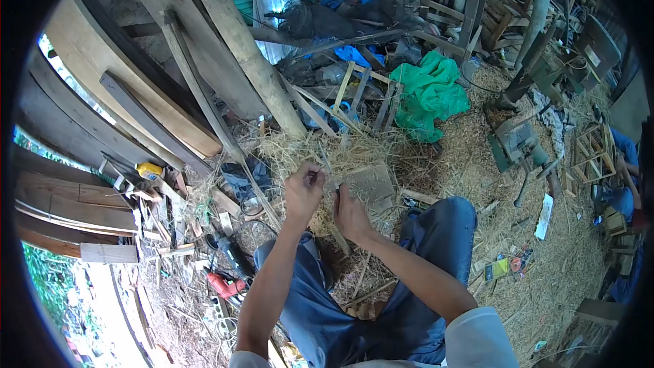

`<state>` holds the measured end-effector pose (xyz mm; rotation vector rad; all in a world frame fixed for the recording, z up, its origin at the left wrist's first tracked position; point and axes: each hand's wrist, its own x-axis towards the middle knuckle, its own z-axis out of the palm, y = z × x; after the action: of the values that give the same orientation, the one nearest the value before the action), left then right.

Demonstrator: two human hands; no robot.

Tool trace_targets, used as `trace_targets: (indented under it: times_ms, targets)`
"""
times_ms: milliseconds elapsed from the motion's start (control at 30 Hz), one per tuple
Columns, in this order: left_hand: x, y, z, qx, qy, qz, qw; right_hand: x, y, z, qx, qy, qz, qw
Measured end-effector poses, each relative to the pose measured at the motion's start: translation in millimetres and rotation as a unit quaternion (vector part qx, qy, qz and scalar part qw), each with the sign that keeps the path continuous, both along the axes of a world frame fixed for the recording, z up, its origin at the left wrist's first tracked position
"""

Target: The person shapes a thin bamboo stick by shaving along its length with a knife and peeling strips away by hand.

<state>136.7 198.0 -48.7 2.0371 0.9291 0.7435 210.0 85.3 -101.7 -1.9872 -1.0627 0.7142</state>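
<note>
left hand (304, 191) is curled, fingertips near the thumb, and right hand (352, 217) bends in close beside it; from my remote view i can't tell what either grips. slim, straight and dull, a pale strip (325, 158) shows just beyond them, off the left edge of the flat board (373, 182) on the straw-strewn floor (558, 259). i judge this close two-handed work, calling next for steady fingers.

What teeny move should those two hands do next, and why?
Maybe edge the bare right hand gently toward the bare left hand: both look curled, close together but apart, with pale, straw-like shavings just beyond them. I can't tell what, if anything, they hold.
</note>
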Motion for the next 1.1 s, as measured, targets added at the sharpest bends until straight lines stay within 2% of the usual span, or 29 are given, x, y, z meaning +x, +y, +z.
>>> trace_targets:
  times_ms: [67, 100, 167, 300, 367, 567, 767, 867, 967, 1100]
  targets:
    - [-2, 3, 2, -0.015, -0.019, -0.011, 1.000, 1, -2, -42, 0.077, -0.015, -0.013, 0.997]
    - [-3, 2, 6, -0.013, -0.019, -0.011, 1.000, 1, -2, -39, 0.079, -0.016, -0.013, 0.997]
    - [-2, -2, 12, -0.003, -0.041, 0.016, 0.999, 4, -4, -33, -0.018, -0.002, 0.008, 1.000]
    - [-1, -3, 8, -0.041, -0.048, 0.015, 0.998, 3, -8, -23, 0.040, -0.038, 0.002, 0.999]
    - [0, -4, 10, -0.026, -0.045, -0.006, 0.999, 5, -10, -36, -0.077, 0.015, 0.004, 0.997]
    - [1, -5, 6, -0.016, -0.059, 0.002, 0.998, 4, -9, -21, -0.048, -0.013, -0.008, 0.999]
    - [1, -4, 2, 0.006, -0.065, 0.014, 0.998, 8, -10, -24, -0.068, -0.028, 0.007, 0.997]
    - [2, -3, 0, 0.002, -0.079, 0.006, 0.997, 8, -9, -49, -0.109, -0.009, 0.005, 0.994]
    - [1, -3, -1, -0.002, -0.061, 0.013, 0.998, 13, -16, -38, -0.131, -0.019, 0.008, 0.991]
    - [1, -2, -9, -0.012, -0.073, 0.007, 0.997, 11, -17, -43, -0.103, -0.047, 0.024, 0.993]
